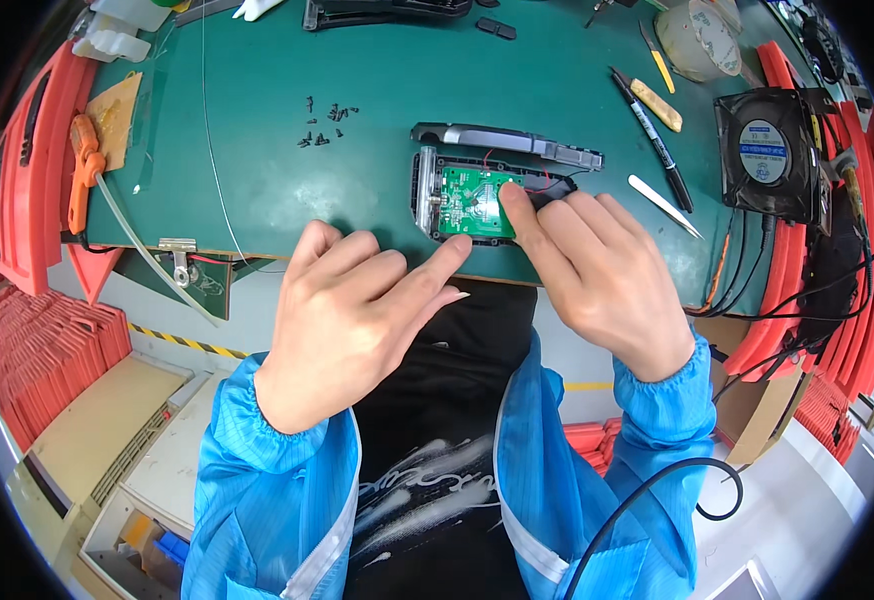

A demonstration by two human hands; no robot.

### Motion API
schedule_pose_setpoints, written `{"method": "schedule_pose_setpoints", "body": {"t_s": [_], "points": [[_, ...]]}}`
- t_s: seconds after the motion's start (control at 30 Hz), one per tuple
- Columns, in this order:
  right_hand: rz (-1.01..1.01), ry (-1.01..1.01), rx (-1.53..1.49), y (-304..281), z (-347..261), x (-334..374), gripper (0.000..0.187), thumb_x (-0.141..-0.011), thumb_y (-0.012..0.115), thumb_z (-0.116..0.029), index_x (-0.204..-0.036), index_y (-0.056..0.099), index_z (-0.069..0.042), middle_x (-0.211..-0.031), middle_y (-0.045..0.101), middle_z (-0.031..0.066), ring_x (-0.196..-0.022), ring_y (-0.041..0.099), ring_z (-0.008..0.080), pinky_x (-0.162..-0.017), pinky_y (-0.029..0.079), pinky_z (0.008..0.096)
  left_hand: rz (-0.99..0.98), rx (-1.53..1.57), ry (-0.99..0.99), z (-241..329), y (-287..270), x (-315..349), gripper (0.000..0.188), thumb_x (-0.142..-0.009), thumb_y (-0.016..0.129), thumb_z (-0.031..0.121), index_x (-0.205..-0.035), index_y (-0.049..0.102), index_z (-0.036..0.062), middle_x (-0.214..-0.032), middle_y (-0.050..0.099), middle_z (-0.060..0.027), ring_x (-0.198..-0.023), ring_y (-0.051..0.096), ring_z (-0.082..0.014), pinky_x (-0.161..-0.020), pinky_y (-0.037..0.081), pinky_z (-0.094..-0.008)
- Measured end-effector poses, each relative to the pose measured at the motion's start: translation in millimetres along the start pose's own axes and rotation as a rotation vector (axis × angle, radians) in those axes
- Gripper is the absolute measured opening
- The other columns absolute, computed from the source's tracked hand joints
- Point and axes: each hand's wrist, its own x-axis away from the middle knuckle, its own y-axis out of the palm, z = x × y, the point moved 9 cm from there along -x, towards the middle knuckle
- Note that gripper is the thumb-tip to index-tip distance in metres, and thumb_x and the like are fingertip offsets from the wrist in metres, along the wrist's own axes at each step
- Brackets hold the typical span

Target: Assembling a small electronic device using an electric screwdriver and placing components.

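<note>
A green circuit board (472, 198) lies in a black plastic housing (425, 190) near the table's front edge. My left hand (342, 310) comes from the left, its index fingertip at the near edge of the board and its other fingers loosely bent, holding nothing. With its index finger, my right hand (602, 260) presses on the board's right side; its other fingers curl over the housing's right end. The right thumb is hidden. Thin red and black wires (552, 186) run from the housing. Just behind it lies a long grey and black cover (512, 142).
Several small black screws (335, 112) lie left of the housing. On the right are a black marker (652, 140), white tweezers (664, 205), a tan stick (657, 105), a tape roll (697, 42) and a fan (765, 152). An orange-handled tool (84, 170) hangs at left.
</note>
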Motion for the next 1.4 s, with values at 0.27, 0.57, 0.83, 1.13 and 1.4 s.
{"method": "schedule_pose_setpoints", "body": {"t_s": [0.27, 0.57, 0.83, 1.13, 1.4], "points": [[-0.017, -0.028, 0.006, 1.1, -0.4, -0.2, 0.061, -0.066, 0.066, -0.002, -0.126, 0.065, 0.009, -0.085, 0.048, 0.0073, -0.074, 0.054, 0.0214, -0.064, 0.047, 0.0352, -0.006, -0.014, 0.003, 1.4, 0.0, 0.3, 0.044, -0.080, 0.084, 0.022, -0.122, 0.075, 0.0138, -0.065, 0.042, 0.0031, -0.065, 0.044, -0.0163, -0.067, 0.034, -0.0347], [-0.016, -0.016, -0.068, -2.0, 6.0, -2.1, 0.060, -0.066, 0.068, -0.003, -0.125, 0.065, 0.008, -0.086, 0.051, 0.0090, -0.075, 0.058, 0.0234, -0.064, 0.048, 0.0365, 0.008, 0.095, -0.023, 3.4, -1.7, -7.7, 0.041, -0.079, 0.084, 0.021, -0.117, 0.074, 0.0068, -0.066, 0.053, 0.0011, -0.064, 0.051, -0.0177, -0.063, 0.037, -0.0345], [0.130, 0.048, -0.189, -8.4, 17.9, 1.2, 0.046, -0.067, 0.072, 0.007, -0.112, 0.067, 0.004, -0.081, 0.057, 0.0103, -0.069, 0.060, 0.0263, -0.058, 0.049, 0.0386, 0.278, 0.286, -0.267, -35.8, -23.1, -6.5, 0.028, -0.077, 0.084, 0.003, -0.103, 0.075, 0.0014, -0.073, 0.059, -0.0059, -0.066, 0.057, -0.0221, -0.057, 0.043, -0.0354], [0.295, 0.172, -0.330, -17.9, 34.6, -5.4, 0.031, -0.076, 0.072, 0.007, -0.106, 0.067, 0.001, -0.079, 0.062, 0.0100, -0.066, 0.065, 0.0243, -0.058, 0.052, 0.0338, 0.423, 0.361, -0.219, -40.9, -10.6, -26.5, 0.025, -0.082, 0.078, -0.006, -0.106, 0.074, -0.0016, -0.094, 0.060, -0.0101, -0.075, 0.061, -0.0158, -0.068, 0.049, -0.0269], [0.360, 0.501, -0.705, -8.6, 64.9, -2.3, 0.009, -0.099, 0.062, 0.002, -0.107, 0.065, 0.004, -0.084, 0.069, 0.0060, -0.071, 0.066, 0.0110, -0.064, 0.053, 0.0239, 0.394, 0.885, -0.415, -60.0, 7.6, -41.2, 0.023, -0.090, 0.073, -0.002, -0.113, 0.073, 0.0015, -0.091, 0.071, -0.0085, -0.077, 0.067, -0.0132, -0.070, 0.054, -0.0284]]}}
